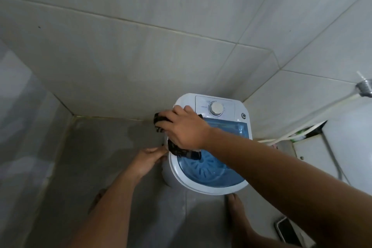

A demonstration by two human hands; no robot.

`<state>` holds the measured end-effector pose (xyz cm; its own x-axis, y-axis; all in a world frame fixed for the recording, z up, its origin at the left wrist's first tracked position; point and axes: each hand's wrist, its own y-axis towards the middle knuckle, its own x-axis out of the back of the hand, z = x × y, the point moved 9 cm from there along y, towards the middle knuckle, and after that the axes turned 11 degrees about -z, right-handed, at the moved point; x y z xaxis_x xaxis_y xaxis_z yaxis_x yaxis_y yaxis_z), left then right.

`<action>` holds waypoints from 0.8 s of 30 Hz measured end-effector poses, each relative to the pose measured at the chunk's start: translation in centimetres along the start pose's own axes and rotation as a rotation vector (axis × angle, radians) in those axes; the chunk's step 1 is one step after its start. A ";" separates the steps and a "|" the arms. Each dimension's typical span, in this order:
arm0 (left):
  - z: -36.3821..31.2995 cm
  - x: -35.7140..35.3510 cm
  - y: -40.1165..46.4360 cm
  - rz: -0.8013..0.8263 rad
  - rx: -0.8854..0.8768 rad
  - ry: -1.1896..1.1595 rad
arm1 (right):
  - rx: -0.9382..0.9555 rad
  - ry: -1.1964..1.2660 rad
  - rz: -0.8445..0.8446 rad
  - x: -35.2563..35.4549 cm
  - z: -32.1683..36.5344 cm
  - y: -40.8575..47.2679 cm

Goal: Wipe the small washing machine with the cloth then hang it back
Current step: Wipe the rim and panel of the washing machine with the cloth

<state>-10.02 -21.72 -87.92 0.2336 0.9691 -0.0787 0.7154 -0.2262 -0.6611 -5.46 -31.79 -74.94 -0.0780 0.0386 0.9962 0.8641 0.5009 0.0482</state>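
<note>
A small white washing machine point(209, 185) with a blue see-through lid and a round dial stands on the floor in a tiled corner. My right hand point(185, 127) presses a dark patterned cloth point(177, 150) flat against the machine's top left rim; the cloth shows at both ends of the hand. My left hand point(149, 159) rests against the machine's left side, fingers on its edge just below the cloth. Where the cloth hangs from cannot be seen.
Grey tiled walls close in behind and to the left. A white hose point(314, 119) runs from a metal tap point(364, 86) at the right down behind the machine. A phone point(287, 231) lies on the floor at lower right. My bare feet stand beside the machine.
</note>
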 end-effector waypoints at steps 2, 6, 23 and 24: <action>-0.3 -0.1 -0.2 0.011 -0.011 0.010 | -0.139 -0.040 -0.006 0.4 -3.6 -0.1; -0.4 -0.2 -0.4 0.011 -0.030 0.065 | -0.755 -0.057 -0.010 2.3 -9.9 -1.9; -0.7 -0.4 -0.6 -0.107 -0.108 0.098 | -0.284 -0.293 0.612 1.3 -3.2 7.9; -0.8 -0.4 -0.8 -0.123 -0.105 0.103 | -0.287 -0.364 0.687 1.3 -3.4 8.3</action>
<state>-10.17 -21.96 -86.77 0.2024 0.9762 0.0777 0.8061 -0.1211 -0.5792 3.28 -30.49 -73.02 0.3997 0.5578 0.7273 0.8676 0.0258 -0.4966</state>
